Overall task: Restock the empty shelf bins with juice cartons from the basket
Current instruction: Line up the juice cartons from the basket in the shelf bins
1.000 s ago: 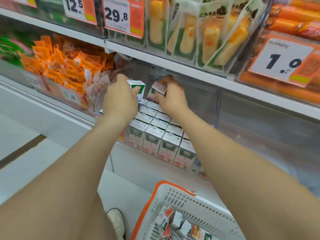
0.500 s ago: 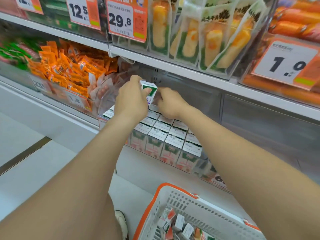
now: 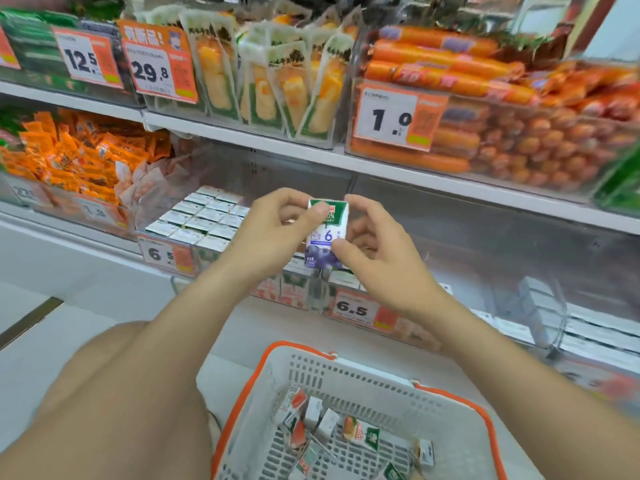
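I have one blueberry carton (image 3: 327,233) pinched between both hands, upright with its printed face toward me, I'd say so I can read the flavour before picking a bin. My left grip (image 3: 273,233) closes thumb and fingertips on its upper left edge. My right grip (image 3: 381,261) has the thumb on the lower right front and fingers curled behind to steady it. The carton hangs in the air before the shelf, resting on nothing. Behind and to the left, the filled bin (image 3: 204,216) holds tight rows of cartons standing tops up, the pattern to match. The clear bin (image 3: 467,244) to the right looks bare, so it probably belongs there. The basket (image 3: 450,393) sits low between my arms, with loose cartons (image 3: 360,434) jumbled inside.
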Action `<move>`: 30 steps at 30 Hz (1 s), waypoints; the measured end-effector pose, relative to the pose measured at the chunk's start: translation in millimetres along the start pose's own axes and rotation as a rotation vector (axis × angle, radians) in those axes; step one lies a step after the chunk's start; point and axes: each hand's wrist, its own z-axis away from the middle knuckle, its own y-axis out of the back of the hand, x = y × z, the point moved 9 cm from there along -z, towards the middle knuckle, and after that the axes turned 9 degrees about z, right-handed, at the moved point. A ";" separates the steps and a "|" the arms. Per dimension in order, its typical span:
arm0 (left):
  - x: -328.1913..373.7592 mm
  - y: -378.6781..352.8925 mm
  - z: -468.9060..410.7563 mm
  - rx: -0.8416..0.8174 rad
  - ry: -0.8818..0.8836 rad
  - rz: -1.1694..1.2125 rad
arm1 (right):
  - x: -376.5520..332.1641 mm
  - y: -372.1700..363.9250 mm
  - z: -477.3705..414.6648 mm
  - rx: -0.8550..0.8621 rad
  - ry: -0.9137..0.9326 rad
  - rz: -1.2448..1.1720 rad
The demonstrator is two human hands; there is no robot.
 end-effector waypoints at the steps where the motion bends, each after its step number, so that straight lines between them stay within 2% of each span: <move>1: 3.4 -16.8 5.7 -0.039 -0.022 -0.009 | 4.1 13.1 8.3 -0.005 -0.010 -0.007; 5: 21.0 -90.3 20.3 -0.195 -0.120 -0.019 | 21.9 66.3 39.0 0.005 -0.027 0.000; 7: 24.8 -124.5 23.3 -0.227 -0.101 0.040 | 34.2 100.5 53.2 0.040 -0.061 0.018; 10: 22.7 -172.4 23.4 -0.246 -0.034 0.114 | 63.1 159.4 77.2 0.134 -0.228 -0.055; 12: 19.2 -203.0 23.2 -0.250 -0.057 -0.001 | 77.0 202.4 94.8 0.257 -0.322 -0.048; 14: 17.7 -235.5 28.9 -0.280 -0.120 -0.170 | 78.9 248.0 113.1 0.409 -0.310 0.161; 16: 19.0 -269.0 41.4 -0.341 -0.200 -0.300 | 71.8 279.9 127.6 0.474 -0.229 0.433; 20: 6.4 -325.4 61.2 -0.480 -0.276 -0.472 | 108.1 299.9 133.4 0.302 -0.227 0.793; 25: -23.6 -357.5 67.2 -0.558 -0.247 -0.583 | 174.3 293.0 114.7 0.160 -0.292 1.047; 27: -32.5 -360.2 67.7 -0.570 -0.250 -0.599 | 199.7 286.3 109.4 0.120 -0.328 1.101; 30: -37.1 -359.4 66.7 -0.559 -0.279 -0.606 | 237.6 280.7 102.1 0.043 -0.445 1.023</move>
